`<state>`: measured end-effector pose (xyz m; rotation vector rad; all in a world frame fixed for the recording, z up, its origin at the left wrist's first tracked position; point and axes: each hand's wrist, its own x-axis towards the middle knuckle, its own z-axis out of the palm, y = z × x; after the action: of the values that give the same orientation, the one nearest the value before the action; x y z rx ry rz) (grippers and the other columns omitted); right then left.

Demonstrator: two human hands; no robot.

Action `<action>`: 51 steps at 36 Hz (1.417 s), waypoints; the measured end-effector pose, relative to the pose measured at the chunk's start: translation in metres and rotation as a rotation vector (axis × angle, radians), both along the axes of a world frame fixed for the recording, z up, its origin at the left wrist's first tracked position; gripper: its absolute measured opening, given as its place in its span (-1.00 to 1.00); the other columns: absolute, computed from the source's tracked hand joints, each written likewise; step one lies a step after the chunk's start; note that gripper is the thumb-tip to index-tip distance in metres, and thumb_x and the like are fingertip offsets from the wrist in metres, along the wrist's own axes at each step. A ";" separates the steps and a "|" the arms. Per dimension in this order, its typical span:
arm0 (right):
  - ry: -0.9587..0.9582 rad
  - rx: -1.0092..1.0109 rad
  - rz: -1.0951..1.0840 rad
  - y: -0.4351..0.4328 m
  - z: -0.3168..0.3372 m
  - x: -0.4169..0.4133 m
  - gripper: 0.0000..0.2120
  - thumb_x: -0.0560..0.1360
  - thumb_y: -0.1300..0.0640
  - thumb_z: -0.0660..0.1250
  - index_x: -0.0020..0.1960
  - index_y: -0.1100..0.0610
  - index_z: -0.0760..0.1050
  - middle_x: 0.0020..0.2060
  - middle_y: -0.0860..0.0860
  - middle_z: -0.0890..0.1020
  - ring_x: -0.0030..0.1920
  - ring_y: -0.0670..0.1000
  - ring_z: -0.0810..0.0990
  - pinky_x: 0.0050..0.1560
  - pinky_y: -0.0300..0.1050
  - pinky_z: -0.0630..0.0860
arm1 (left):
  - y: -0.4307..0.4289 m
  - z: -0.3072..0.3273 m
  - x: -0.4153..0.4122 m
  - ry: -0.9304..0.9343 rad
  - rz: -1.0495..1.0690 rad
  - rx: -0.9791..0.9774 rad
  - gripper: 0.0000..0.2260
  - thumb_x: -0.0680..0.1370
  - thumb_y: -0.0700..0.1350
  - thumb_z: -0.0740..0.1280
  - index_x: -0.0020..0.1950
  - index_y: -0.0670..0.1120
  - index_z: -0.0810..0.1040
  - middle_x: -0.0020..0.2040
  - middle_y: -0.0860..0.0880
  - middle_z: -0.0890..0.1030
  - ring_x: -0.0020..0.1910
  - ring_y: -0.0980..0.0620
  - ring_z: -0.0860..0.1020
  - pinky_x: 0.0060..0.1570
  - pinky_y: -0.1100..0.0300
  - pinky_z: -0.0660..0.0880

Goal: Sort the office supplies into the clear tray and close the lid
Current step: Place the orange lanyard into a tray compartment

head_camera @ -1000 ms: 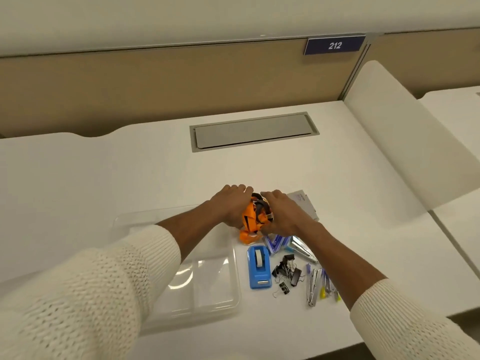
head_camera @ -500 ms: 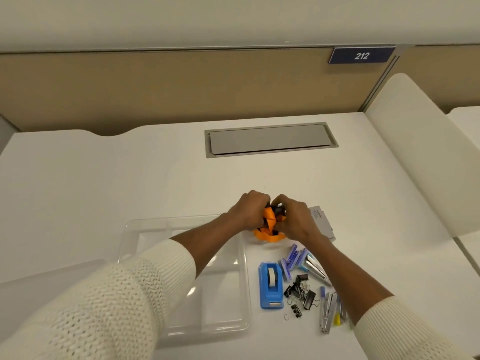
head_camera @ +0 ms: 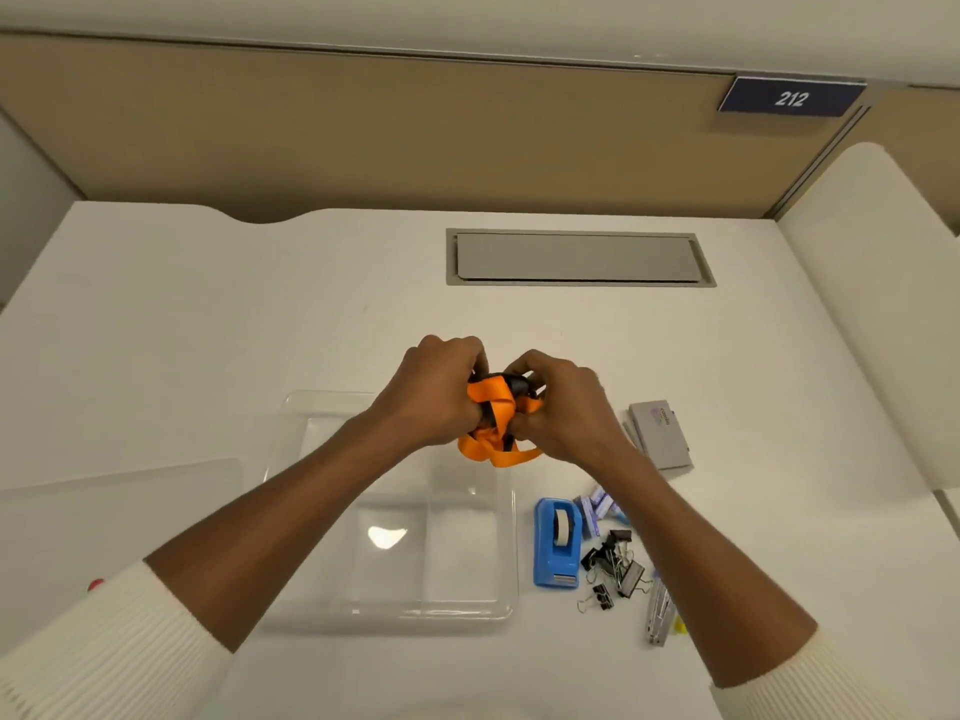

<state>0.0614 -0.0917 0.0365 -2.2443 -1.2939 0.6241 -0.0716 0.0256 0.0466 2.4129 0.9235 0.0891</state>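
Observation:
A bunched orange lanyard with a black clip is squeezed between both hands just above the far right corner of the clear tray. My left hand grips its left side, my right hand its right side. A loop of the strap hangs below them. The tray looks empty, with dividers inside. Its clear lid lies flat to the left. Right of the tray lie a blue tape dispenser, black binder clips, small staple boxes, a stapler and a grey box.
The white desk has a grey cable hatch at the back centre. A tan partition with a "212" sign stands behind. A white divider panel borders the right side. A small red object peeks out by my left sleeve.
Both hands have lifted the lanyard slightly and bunched it tighter; the view has tilted down and shifted left, so the desk items appear further right.

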 end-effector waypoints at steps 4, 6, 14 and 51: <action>-0.015 -0.034 -0.001 0.007 -0.017 -0.022 -0.60 0.38 0.13 0.54 0.19 0.04 0.56 -0.02 0.02 0.69 -0.12 0.01 0.59 -0.16 -0.18 0.43 | -0.007 -0.018 -0.017 -0.017 0.091 -0.033 -0.77 0.42 -0.05 0.51 0.03 -0.02 0.59 -0.15 -0.04 0.68 -0.19 -0.03 0.63 -0.17 -0.05 0.67; -0.024 -0.048 0.004 0.009 -0.023 -0.028 -0.61 0.40 0.17 0.49 0.21 0.06 0.54 -0.01 0.05 0.67 -0.07 0.06 0.61 -0.16 -0.16 0.42 | -0.014 -0.025 -0.022 -0.047 0.120 -0.043 -0.74 0.45 -0.07 0.51 0.09 -0.07 0.59 -0.11 -0.06 0.70 -0.17 -0.07 0.65 -0.14 -0.04 0.66; 0.067 -0.129 0.180 0.001 -0.022 -0.032 -0.37 0.39 0.13 0.49 0.44 0.05 0.42 0.22 0.08 0.59 0.17 0.11 0.59 0.14 -0.01 0.56 | -0.036 -0.051 -0.036 -0.072 0.124 -0.088 -0.73 0.45 -0.14 0.45 0.12 -0.11 0.54 -0.08 -0.03 0.69 -0.13 -0.08 0.63 -0.14 -0.02 0.59; -0.385 -0.109 0.477 -0.021 -0.068 -0.045 -0.73 0.26 0.49 0.44 -0.07 0.29 0.61 -0.09 0.20 0.59 -0.12 0.22 0.56 -0.36 -0.01 0.44 | -0.036 -0.080 -0.044 0.222 -0.199 0.099 -0.85 0.54 -0.30 0.34 0.02 -0.09 0.63 -0.01 -0.05 0.67 -0.06 -0.06 0.60 -0.06 0.08 0.57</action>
<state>0.0169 -0.1124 -0.0317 -2.2216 -2.0666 0.4366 -0.1151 -0.0106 -0.0335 2.6325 0.7827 -0.2153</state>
